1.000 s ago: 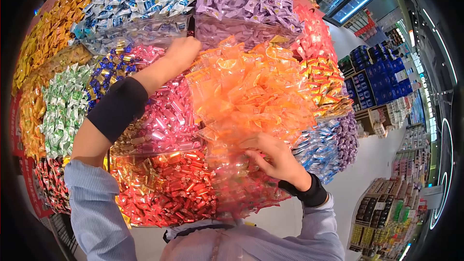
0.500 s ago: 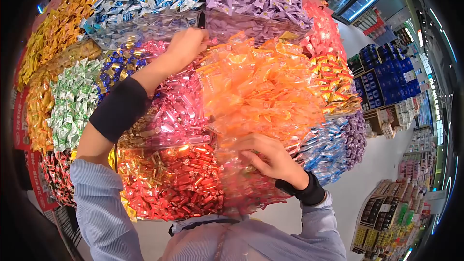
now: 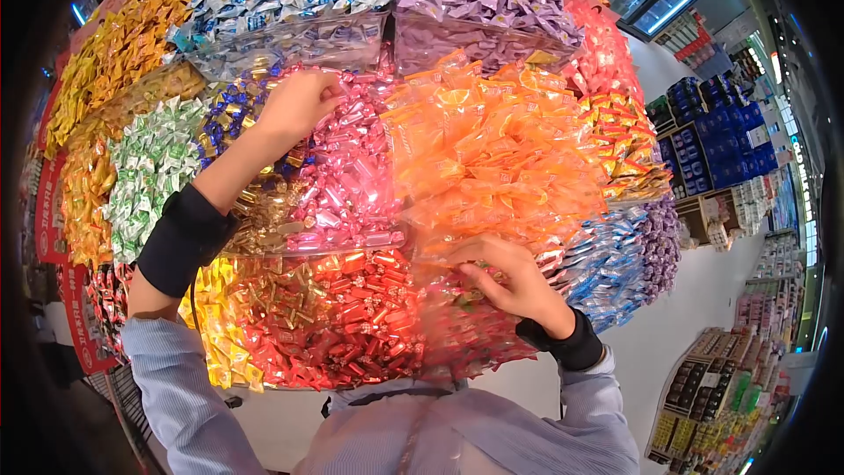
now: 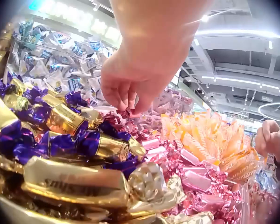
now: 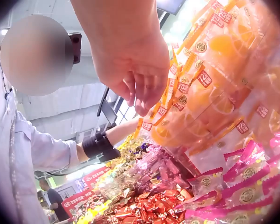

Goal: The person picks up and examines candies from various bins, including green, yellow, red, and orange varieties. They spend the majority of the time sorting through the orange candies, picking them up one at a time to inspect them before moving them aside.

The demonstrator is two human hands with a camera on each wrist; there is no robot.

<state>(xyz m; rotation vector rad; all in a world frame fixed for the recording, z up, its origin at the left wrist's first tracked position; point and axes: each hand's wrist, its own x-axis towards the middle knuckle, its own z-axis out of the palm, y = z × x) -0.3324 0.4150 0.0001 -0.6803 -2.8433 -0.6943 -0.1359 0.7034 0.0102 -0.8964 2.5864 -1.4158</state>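
In the head view my left hand point(image 3: 299, 105) is over the far part of the pink-wrapped candies point(image 3: 352, 176), beside the blue-and-gold candies point(image 3: 230, 123). Its thumb and fingertips pinch a pink-wrapped candy point(image 4: 129, 113) by the wrapper, as the left wrist view shows; most of that candy is hidden. My right hand point(image 3: 510, 277) hovers at the near edge of the orange candy packets point(image 3: 492, 158), above pink-edged packets point(image 5: 247, 179). Its fingers are loosely bent, with the fingertips close beside the orange packets in the right wrist view and nothing visible in them.
Clear plastic dividers point(image 3: 299, 42) separate the candy heaps. Red-wrapped candies point(image 3: 369, 317) lie at the near side, green-and-white ones point(image 3: 154, 158) to the left, purple ones point(image 3: 492, 0) behind. A shopping cart point(image 3: 123, 413) stands at lower left; shelves of goods point(image 3: 712, 396) are at right.
My left hand has drawn back and left from the divider by the purple candies, over the pink ones. The right hand keeps nearly the same place. The whole scene has shifted rightward in the head view.
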